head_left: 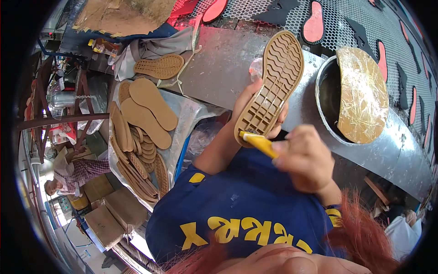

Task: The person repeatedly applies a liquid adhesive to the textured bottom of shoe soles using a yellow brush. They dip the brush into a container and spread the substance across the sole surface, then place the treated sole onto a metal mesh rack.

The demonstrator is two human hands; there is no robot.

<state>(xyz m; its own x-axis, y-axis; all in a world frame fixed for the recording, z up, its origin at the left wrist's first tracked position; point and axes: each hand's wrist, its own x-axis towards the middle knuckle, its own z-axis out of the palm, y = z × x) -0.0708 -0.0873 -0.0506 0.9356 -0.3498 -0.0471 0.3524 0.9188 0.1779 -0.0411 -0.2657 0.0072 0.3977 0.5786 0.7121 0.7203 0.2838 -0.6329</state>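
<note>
My left hand (246,100) is closed around a tan shoe sole (279,68), gripping it by the edges near the heel. The sole stands tilted, toe end away from me, with its wavy ridges and square-grid heel pockets facing up. My right hand (305,157) is blurred by motion, its fingers closed on a yellow brush-like tool (260,144). The tool's pale tip meets the heel end of the sole; its exact kind is hard to make out. Behind my left hand, a translucent piece with a reddish mark (256,68) shows on the metal table.
A round pot (321,86) half covered by a taped cardboard lid (362,96) stands right on the metal table (219,59). Left, several soles (137,150) pile on plastic sheeting. Pink-and-black shoe pieces (313,23) lie on mesh behind. Another person (75,176) is far left, near cardboard boxes (105,223).
</note>
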